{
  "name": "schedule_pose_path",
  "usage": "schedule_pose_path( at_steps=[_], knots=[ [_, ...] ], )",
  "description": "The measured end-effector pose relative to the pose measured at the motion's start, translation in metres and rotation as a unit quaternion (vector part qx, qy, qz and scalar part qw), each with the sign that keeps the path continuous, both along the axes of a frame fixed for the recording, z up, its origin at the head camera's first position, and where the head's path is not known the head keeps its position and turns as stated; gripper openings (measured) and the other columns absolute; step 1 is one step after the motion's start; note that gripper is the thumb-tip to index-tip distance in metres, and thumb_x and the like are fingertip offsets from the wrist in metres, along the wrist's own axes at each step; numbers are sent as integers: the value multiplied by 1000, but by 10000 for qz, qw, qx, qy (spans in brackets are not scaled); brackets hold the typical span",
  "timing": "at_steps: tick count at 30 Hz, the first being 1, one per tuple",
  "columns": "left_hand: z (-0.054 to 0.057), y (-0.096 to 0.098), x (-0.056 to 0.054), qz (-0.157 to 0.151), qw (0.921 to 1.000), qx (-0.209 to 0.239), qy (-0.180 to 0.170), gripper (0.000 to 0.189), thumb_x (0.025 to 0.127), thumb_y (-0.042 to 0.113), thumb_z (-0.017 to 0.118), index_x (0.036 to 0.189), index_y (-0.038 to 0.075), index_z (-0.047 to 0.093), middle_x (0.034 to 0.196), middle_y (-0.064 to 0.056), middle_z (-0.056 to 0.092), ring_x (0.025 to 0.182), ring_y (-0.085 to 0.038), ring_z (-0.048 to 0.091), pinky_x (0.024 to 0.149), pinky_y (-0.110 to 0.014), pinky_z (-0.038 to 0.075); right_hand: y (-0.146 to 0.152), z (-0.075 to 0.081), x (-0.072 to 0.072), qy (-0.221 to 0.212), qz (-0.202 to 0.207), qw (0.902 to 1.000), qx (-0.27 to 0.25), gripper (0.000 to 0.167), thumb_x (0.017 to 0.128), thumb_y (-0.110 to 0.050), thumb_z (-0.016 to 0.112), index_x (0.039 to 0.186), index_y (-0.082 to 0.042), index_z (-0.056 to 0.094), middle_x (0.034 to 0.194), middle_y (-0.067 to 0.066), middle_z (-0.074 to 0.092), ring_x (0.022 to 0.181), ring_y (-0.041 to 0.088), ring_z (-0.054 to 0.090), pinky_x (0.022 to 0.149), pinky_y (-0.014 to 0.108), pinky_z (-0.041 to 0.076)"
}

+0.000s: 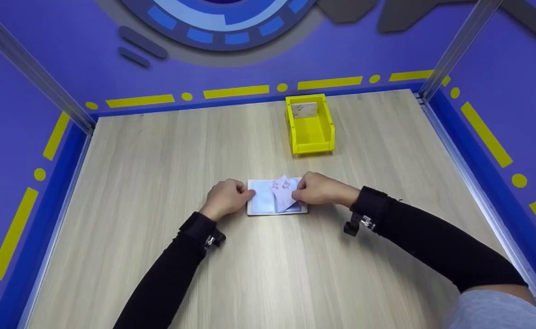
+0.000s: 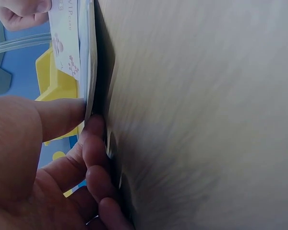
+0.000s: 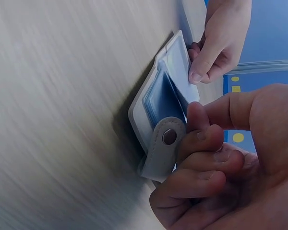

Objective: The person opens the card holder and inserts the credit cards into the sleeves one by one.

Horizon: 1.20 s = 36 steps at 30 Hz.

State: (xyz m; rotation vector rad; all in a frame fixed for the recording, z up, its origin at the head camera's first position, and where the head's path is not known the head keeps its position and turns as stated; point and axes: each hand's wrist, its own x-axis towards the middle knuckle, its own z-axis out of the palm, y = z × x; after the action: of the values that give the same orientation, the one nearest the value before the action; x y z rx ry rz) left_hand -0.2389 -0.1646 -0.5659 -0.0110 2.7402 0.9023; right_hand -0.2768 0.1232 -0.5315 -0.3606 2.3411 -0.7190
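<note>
An opened card holder (image 1: 262, 197) with pale covers lies on the table in front of me. Clear bluish sleeves (image 3: 156, 98) are stacked inside it, and a strap with a metal snap (image 3: 162, 151) sticks out at its right end. My left hand (image 1: 228, 198) pinches the left edge, thumb on top and fingers beneath. Between thumb and index finger, my right hand (image 1: 319, 188) pinches a white card (image 2: 67, 36) with red blossom print and "VIP" lettering. The card stands tilted over the right-hand sleeves. In the right wrist view, its lower edge is close against the sleeves.
Behind the card holder, toward the back wall, stands a yellow bin (image 1: 312, 147). A white printed card (image 1: 304, 110) leans against the inside of its back. Blue walls with yellow markings enclose the wood-grain table (image 1: 167, 155) on the back and both sides.
</note>
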Motion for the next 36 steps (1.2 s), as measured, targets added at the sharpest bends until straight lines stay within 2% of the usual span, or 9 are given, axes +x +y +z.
schedule_pose_path(
  at_steps=[5,15,22,26,36],
  knots=[
    [1,0,0,10,10000,13,-27,37,101,44,74,73,22,66,69,8,55,66,-15,52,62,-32,37,-2,1,1,-136,-43,9999,-40,33,100,-29,66,76,-9,79,62,-7,53,60,12,42,58,27,28],
    [-2,-1,0,-19,10000,-3,-93,37,102,45,74,75,21,66,70,7,55,68,-16,53,64,-32,37,-7,-3,-3,-254,10,9997,-45,33,101,-28,67,73,-12,74,60,-10,41,56,9,37,54,26,26],
    [-2,-1,0,-49,10000,-33,-24,38,102,45,74,72,22,64,69,8,54,67,-16,51,63,-32,35,-10,-6,-2,14,182,9997,-182,32,100,-26,67,75,-9,78,59,-11,46,57,9,40,56,26,28],
    [0,0,0,-35,10000,-30,17,38,101,44,74,71,22,64,68,8,53,65,-16,50,62,-32,35,-13,-5,-1,176,319,9992,-134,34,100,-25,66,71,-9,73,58,-10,43,56,10,39,55,26,27],
    [0,0,-1,-58,10000,-26,14,41,102,44,73,69,23,61,67,8,52,66,-16,50,62,-31,34,-24,-6,2,151,547,9984,-70,42,100,-25,67,59,-20,59,54,-10,41,51,8,36,52,25,26]
  ],
)
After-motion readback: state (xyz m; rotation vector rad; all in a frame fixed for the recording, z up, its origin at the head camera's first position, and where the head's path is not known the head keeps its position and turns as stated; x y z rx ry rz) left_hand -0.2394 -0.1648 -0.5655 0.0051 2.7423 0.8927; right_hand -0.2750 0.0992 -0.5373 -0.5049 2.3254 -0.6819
